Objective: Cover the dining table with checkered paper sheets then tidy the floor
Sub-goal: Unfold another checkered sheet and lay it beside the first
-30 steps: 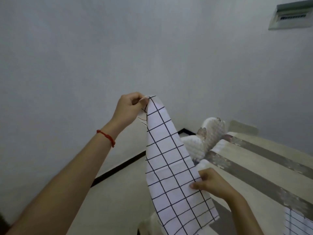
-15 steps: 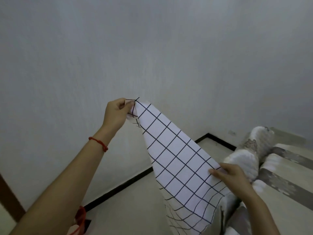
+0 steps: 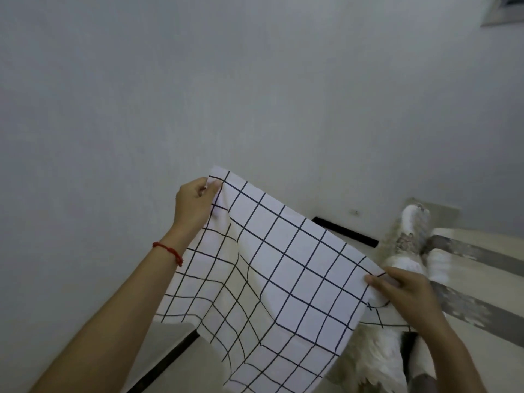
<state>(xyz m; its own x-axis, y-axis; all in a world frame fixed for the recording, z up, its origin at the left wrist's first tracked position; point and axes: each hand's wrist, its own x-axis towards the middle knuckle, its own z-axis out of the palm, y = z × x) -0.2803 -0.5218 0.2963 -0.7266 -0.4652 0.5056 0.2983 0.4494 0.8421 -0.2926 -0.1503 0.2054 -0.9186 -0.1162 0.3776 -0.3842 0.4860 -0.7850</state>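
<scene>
The right hand [image 3: 405, 296] pinches the checkered sheet [image 3: 283, 268] at its lower right corner, just before the striped counter [image 3: 482, 282]. Farther off, the left hand [image 3: 195, 205] pinches the upper corner; the sheet, narrow and folded before, now hangs spread wide between both grips.

A: Any text, labels, numbers?
B: None readable. The checkered sheet [image 3: 283, 268] has only black grid lines, no print.
A: That panel [image 3: 503, 9] top right on the wall?
B: Cut off at the edge, too blurred to read. Nothing else carries writing.
</scene>
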